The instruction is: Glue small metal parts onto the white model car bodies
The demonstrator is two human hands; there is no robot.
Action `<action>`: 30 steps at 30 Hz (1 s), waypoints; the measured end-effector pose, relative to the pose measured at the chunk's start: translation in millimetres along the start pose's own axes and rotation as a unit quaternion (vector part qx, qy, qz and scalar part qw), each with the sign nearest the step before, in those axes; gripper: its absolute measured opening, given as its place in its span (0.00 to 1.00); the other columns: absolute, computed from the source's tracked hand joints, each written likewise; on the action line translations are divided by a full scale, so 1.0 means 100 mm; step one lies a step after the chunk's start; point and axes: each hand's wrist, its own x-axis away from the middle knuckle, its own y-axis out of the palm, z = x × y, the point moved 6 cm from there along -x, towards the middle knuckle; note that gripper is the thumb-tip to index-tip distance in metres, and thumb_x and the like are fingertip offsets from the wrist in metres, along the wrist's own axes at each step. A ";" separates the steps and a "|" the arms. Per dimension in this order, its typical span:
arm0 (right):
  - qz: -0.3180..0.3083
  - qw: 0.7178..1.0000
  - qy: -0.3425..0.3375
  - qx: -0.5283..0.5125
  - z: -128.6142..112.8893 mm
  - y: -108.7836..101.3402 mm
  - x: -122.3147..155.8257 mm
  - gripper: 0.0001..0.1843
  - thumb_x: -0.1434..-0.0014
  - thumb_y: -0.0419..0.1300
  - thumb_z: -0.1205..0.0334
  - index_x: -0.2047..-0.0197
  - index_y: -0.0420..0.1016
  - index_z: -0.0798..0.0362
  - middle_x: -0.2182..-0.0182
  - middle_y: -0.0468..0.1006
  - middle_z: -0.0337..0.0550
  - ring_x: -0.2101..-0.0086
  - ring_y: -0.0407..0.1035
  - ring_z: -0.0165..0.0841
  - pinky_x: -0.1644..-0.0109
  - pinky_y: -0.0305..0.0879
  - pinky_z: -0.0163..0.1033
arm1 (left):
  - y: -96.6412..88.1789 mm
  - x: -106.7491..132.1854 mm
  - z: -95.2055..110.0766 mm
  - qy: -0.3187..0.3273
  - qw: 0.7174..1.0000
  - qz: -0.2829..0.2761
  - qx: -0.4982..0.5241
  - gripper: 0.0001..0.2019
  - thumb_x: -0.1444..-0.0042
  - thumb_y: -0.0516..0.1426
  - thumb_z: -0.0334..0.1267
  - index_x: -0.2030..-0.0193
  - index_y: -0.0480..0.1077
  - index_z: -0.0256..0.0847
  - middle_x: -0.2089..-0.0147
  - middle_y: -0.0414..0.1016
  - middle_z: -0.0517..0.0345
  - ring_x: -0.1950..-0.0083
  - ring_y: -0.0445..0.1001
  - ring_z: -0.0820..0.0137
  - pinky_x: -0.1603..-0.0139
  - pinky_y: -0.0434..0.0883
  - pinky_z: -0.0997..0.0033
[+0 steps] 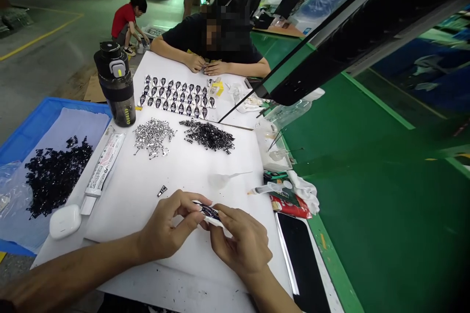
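My left hand (167,227) and my right hand (240,244) meet over a white sheet (191,166) and pinch a small black and silver part (208,212) between their fingertips. Both hands are closed on it. One loose small part (162,190) lies just above my left hand. Farther up the sheet sit a pile of silver metal pieces (153,136) and a pile of black pieces (208,135). Rows of finished black parts (176,98) lie beyond them.
A dark drink bottle (116,83) and a glue tube (103,166) stand left of the sheet, with a white earbud case (65,221). A blue tray (27,127) holds black pieces. A phone (301,259), rags and a syringe lie right. Another person works opposite (205,44).
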 end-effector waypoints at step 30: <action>-0.273 0.929 0.217 -0.126 0.24 0.12 -0.09 0.14 0.30 0.57 0.59 0.43 0.72 0.49 0.55 0.82 0.44 0.67 0.78 0.30 0.66 0.79 0.33 | -0.09 0.01 -0.21 -0.117 0.984 0.133 0.019 0.11 0.37 0.62 0.44 0.61 0.70 0.38 0.50 0.79 0.49 0.70 0.75 0.76 0.67 0.73 0.71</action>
